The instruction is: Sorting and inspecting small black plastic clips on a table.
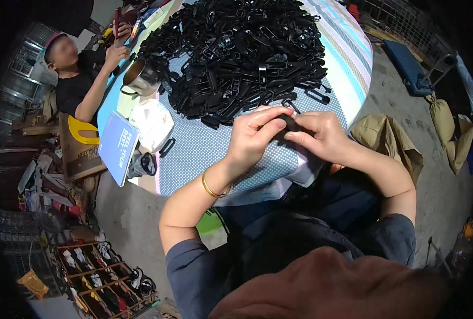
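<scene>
A small black piece (288,125) is pinched by the left hand (252,137) and right hand (321,135) over the round, patterned-cloth-covered table (194,165). Beyond, countless black plastic pieces (242,58) are heaped; how many are finished cannot be told.

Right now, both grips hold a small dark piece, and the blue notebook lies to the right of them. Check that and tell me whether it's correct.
Wrong side: in the head view, the blue notebook lies to the left of the left grip and right grip, which do hold a small dark piece.
</scene>
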The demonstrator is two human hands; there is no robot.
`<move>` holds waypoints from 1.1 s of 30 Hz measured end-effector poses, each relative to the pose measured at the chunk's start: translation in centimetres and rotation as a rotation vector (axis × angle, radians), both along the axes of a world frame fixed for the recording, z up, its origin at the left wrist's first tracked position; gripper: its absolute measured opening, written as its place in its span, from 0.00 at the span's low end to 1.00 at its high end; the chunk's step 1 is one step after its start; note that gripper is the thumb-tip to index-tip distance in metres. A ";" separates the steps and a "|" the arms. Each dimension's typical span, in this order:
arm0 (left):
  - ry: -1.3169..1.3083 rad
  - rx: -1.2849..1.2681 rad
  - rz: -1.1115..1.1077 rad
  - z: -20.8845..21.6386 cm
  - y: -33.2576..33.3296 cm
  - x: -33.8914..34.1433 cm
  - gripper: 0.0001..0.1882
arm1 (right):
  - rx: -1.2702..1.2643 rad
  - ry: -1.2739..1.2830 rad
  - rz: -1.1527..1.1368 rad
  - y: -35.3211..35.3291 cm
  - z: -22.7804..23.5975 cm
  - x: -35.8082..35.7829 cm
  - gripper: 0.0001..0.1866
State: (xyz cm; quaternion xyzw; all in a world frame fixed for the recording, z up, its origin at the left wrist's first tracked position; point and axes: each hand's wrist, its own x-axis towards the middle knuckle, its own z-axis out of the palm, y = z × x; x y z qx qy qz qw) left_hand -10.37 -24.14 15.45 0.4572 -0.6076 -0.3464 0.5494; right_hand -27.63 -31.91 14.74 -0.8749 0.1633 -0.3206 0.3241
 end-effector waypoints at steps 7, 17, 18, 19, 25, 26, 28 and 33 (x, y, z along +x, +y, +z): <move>-0.194 0.225 -0.099 1.1 -0.1 -0.7 0.11 | -0.127 -0.282 -0.112 -1.0 9.0 -3.9 0.30; -0.471 -0.014 -0.350 0.3 -0.1 -3.0 0.10 | -0.226 -0.588 0.037 -3.4 10.9 -8.7 0.48; -0.508 0.045 -0.338 0.5 1.0 -2.3 0.11 | -0.241 -0.595 0.117 -3.5 11.2 -7.6 0.48; -0.507 0.010 -0.349 -0.2 1.4 -2.0 0.12 | -0.288 -0.572 0.156 -2.5 12.8 -5.4 0.48; -0.530 0.009 -0.502 -0.7 1.6 -2.4 0.11 | -0.428 -0.326 0.352 -0.3 18.3 -4.7 0.50; -0.530 0.041 -0.474 -1.3 1.9 -1.9 0.12 | -0.431 -0.308 0.391 -0.8 17.5 -3.8 0.50; -0.551 -0.054 -0.447 -1.6 1.7 -1.4 0.10 | -0.395 -0.270 0.456 -1.6 15.8 -2.2 0.51; -0.545 -0.112 -0.416 -1.0 0.9 -1.6 0.13 | -0.226 -0.292 0.569 -2.4 14.9 -3.1 0.52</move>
